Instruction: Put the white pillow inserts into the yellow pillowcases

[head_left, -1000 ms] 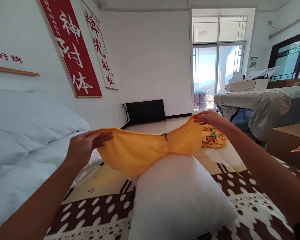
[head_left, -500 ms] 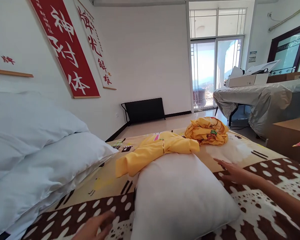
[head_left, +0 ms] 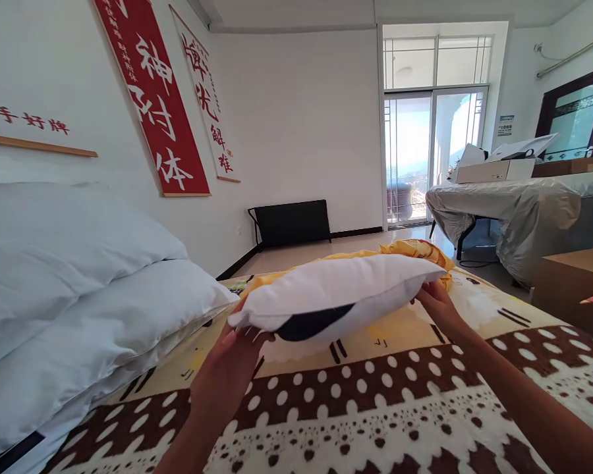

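Note:
A white pillow (head_left: pixel 336 289) with a dark patch on its underside is lifted off the bed, its near edge raised. My left hand (head_left: pixel 244 345) grips the near left corner, thumb on the side and fingers underneath. At the right corner my right hand (head_left: pixel 437 306) is closed on the pillow, its fingers partly hidden. Behind the pillow shows a strip of yellow cloth (head_left: pixel 271 276), mostly covered by it. Farther right lies a crumpled yellow patterned cloth (head_left: pixel 447 280), also partly hidden.
Several white pillows (head_left: pixel 128 316) are stacked at the left of the bed. A brown and cream patterned blanket (head_left: pixel 356 408) covers the bed. To the right stand a cardboard box (head_left: pixel 573 283) and a plastic-covered table (head_left: pixel 514 197). A black folded panel (head_left: pixel 291 222) leans against the far wall.
Both hands have taken hold of the pillow, which lay flat before. Its near edge has come up and away from me, now hiding most of the yellow cloth.

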`<state>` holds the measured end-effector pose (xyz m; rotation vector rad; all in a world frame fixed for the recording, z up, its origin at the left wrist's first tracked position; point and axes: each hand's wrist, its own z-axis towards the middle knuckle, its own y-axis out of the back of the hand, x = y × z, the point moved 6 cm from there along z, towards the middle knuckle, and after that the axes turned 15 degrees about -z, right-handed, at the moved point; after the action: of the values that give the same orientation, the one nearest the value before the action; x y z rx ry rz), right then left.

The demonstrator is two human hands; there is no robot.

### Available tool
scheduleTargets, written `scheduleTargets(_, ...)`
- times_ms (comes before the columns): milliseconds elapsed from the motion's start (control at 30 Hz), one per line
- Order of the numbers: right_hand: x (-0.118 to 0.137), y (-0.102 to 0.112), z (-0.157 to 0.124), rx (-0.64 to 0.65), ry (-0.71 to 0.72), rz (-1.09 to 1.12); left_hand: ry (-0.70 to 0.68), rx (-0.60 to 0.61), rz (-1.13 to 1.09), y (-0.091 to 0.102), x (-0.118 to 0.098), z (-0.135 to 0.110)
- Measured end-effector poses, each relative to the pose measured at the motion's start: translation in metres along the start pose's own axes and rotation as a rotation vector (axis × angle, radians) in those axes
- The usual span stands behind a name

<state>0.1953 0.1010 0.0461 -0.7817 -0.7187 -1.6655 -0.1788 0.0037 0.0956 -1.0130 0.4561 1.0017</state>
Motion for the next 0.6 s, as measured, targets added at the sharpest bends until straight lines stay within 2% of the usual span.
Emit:
scheduleTargets(67, 0.014, -0.007, 0.022, -0.102, 0.012, 0.131, -0.153, 0.037, 0.041, -0.016, -0.010, 0.026)
scheduleTargets(100, 0.020, -0.011, 0.030, -0.165, 0.014, 0.187, -0.256, 0.008, 0.121, -0.019, -0.013, 0.038)
scheduleTargets(233, 0.025, -0.025, 0.040, -0.367, 0.015, 0.248, -0.631, -0.251, 0.460, -0.010, -0.013, 0.067)
scheduleTargets(300, 0.014, -0.029, 0.031, -0.447, 0.002, 0.236, -0.768, -0.345, 0.521, -0.003, -0.010, 0.066)
scheduleTargets(400, -0.007, -0.023, 0.009, -0.613, 0.006, 0.157, -0.915, -0.397, 0.567, 0.006, -0.011, 0.045)
scheduleTargets(467, -0.015, -0.017, -0.003, -0.671, 0.043, 0.086, -0.915, -0.398, 0.593, 0.010, -0.015, 0.026)
scheduleTargets(500, -0.016, -0.015, -0.007, -0.674, 0.066, 0.059, -0.868, -0.389, 0.589, 0.011, -0.016, 0.018)
scheduleTargets(600, -0.011, -0.016, -0.011, -0.571, 0.114, 0.047, -0.573, -0.312, 0.520, 0.016, -0.020, 0.009)
